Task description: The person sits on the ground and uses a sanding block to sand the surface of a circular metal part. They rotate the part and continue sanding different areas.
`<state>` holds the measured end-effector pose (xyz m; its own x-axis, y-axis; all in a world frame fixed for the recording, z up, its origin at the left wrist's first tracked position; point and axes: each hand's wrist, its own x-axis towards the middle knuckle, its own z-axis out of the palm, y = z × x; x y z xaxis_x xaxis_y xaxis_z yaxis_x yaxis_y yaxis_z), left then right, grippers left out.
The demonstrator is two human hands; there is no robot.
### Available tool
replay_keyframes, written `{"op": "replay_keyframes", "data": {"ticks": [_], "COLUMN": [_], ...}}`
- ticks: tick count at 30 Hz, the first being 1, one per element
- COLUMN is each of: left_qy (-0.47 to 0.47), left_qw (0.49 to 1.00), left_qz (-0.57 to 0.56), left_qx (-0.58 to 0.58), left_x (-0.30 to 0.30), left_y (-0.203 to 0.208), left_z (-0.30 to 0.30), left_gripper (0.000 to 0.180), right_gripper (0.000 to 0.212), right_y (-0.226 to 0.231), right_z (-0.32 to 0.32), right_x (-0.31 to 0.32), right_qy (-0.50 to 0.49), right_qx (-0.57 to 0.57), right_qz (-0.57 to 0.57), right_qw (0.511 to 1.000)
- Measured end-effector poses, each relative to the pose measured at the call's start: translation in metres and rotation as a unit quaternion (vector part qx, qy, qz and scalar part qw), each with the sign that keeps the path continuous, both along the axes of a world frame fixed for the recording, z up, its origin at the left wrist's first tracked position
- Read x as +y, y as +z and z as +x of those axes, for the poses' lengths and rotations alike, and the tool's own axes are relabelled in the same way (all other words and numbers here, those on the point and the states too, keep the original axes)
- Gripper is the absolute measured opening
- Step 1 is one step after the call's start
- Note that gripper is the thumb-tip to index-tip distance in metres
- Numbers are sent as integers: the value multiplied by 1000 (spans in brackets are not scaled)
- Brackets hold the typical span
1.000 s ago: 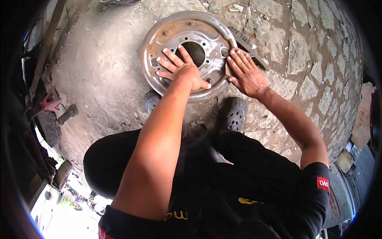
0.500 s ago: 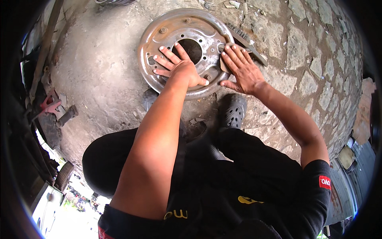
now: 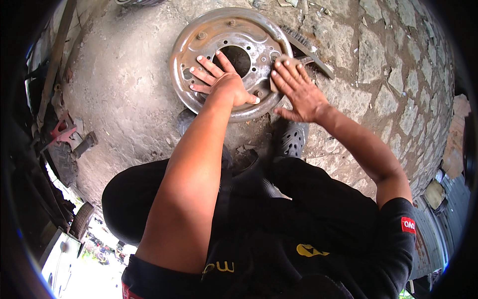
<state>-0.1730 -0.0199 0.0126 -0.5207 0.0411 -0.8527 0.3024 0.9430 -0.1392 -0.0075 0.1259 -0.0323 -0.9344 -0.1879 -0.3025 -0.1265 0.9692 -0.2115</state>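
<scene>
A round, rust-stained metal brake backing plate (image 3: 249, 32) lies on the ground in front of my feet, with a large centre hole and several small ones. My left hand (image 3: 224, 87) rests on its face with the fingers spread wide, touching beside the hole and holding nothing. Under the fingers of my right hand (image 3: 298, 92) a brown piece of sandpaper (image 3: 275, 85) is pressed against the plate's right rim. Those fingers lie nearly straight and close together over the sandpaper, with the thumb apart; part of the sheet is hidden beneath them.
Just right of the plate a wire brush (image 3: 313, 57) with dark bristles lies on the stony ground (image 3: 373, 60). My grey clog (image 3: 292, 139) stands close below the rim. Farther left are a red metal part (image 3: 63, 128) and a tyre (image 3: 81, 221).
My right hand has shifted slightly down and left with the sandpaper along the rim. The plate appears a little higher and more to the left in view. My left hand keeps its place on it.
</scene>
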Motion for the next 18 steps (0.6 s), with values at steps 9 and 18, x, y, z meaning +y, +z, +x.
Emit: {"op": "replay_keyframes", "data": {"ticks": [9,18], "left_qy": [5,-2], "left_qw": [1000,999], "left_qz": [9,29], "left_qx": [15,33], "left_x": [-5,-3], "left_y": [-7,-7], "left_z": [0,2], "left_gripper": [164,161], "right_gripper": [76,79], "right_y": [-3,-13], "right_z": [-2,10], "right_x": [-25,-21], "right_qy": [-107,-137], "right_qx": [-48,-1], "right_qz": [131,82], "right_qw": [984,987]}}
